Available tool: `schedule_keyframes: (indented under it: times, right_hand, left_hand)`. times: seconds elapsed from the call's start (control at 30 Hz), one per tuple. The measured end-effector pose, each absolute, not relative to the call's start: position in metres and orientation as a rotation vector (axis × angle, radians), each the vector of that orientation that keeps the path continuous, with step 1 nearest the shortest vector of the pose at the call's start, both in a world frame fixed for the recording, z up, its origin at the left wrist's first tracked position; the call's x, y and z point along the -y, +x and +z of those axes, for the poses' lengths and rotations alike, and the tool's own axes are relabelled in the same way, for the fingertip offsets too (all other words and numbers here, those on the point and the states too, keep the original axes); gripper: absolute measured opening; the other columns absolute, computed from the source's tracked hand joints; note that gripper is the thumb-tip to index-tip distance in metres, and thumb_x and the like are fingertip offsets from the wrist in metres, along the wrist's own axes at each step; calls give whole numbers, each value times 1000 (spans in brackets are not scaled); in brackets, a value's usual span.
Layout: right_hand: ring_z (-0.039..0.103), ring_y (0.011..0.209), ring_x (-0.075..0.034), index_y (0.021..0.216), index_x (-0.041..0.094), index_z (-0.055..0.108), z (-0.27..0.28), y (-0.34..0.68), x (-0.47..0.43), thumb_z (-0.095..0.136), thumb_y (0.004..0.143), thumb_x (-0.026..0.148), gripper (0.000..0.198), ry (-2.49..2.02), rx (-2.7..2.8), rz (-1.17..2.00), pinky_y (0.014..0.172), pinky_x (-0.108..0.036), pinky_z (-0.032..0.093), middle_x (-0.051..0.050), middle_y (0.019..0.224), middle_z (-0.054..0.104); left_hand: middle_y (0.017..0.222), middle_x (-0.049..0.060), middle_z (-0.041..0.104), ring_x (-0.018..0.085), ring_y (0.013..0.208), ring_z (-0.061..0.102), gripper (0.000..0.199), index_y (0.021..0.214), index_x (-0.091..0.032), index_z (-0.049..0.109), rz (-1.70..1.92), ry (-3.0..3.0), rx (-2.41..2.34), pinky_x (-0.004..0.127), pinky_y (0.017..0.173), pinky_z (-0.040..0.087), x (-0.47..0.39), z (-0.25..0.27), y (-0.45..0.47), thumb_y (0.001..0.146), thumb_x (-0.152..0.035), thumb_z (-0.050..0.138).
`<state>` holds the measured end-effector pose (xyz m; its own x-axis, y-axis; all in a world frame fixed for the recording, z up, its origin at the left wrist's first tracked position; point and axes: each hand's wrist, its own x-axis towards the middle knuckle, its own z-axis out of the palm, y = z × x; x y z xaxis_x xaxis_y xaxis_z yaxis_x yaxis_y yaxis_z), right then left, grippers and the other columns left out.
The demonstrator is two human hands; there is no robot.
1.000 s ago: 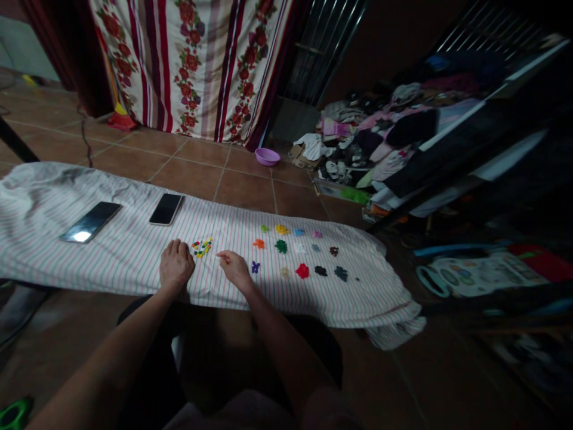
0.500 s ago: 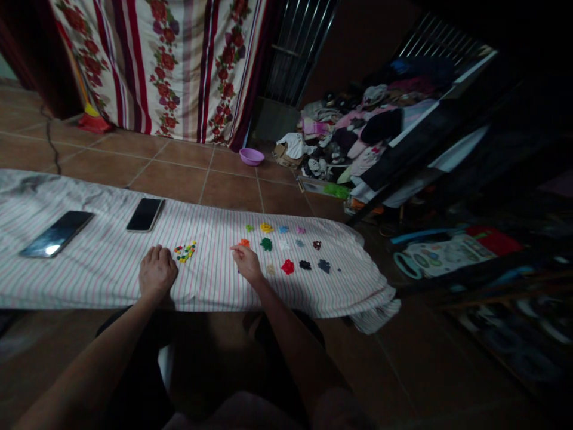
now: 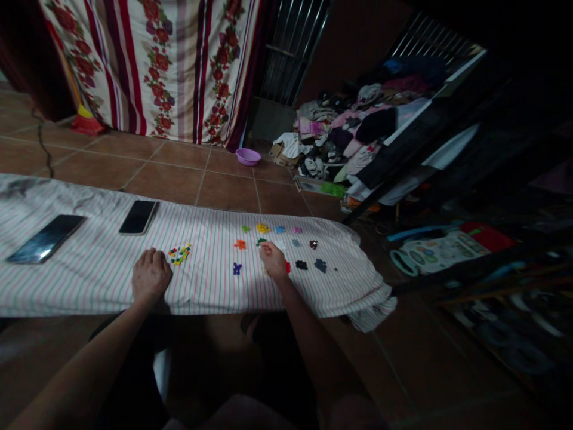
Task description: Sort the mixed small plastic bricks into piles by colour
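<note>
Two hands are set well apart over the striped cloth point(image 3: 203, 286) by which the worktop is covered. The right hand point(image 3: 272, 259) is held among the colour-sorted groups, its fingertips drawn close together at the near edge of the dark green group point(image 3: 261, 242), which is partly covered by them; whether a piece is pinched there cannot be told. The left hand point(image 3: 152, 275) is laid palm down with fingers loosely curled, and whatever may be under it is hidden. Just beside it, on its right, the mixed cluster point(image 3: 179, 254) of small coloured pieces is spread, slanting from near left to far right. That cluster is thus placed between the hands, much nearer the left one, while the dark green group is reached only by the right. The single pieces are too small for a long axis to be made out. Left of the right hand, the orange group point(image 3: 240, 244) and the purple group point(image 3: 237, 269) are left uncovered; by its wrist, the red group point(image 3: 287, 266) is partly hidden. Beyond the left hand, two phones, a nearer one point(image 3: 46, 239) and a farther one point(image 3: 138, 217), are laid flat.
</note>
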<state>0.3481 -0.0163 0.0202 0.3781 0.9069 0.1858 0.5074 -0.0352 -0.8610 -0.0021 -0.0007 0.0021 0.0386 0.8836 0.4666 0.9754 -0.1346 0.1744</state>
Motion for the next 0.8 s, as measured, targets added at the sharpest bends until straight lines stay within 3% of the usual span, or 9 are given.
schedule_keyframes:
  times: [0.4,0.8]
  right_hand:
    - [59,65,-16,87,18,69,16,422,25,49,72,34,30,-1800,1185,417,62,-27,47,-1,68,64]
    - [63,77,-18,88,19,69,19,448,9,48,72,23,26,-2100,1262,131,74,-28,46,-4,81,70]
  left_hand:
    - [119,20,60,32,117,51,28,100,-12,59,-776,-2122,1970,46,93,43,-1,-5,-3,86,-24,38]
    - [116,19,60,32,116,51,26,99,-13,58,-808,-2129,1987,47,93,43,-1,-2,-1,85,-23,39]
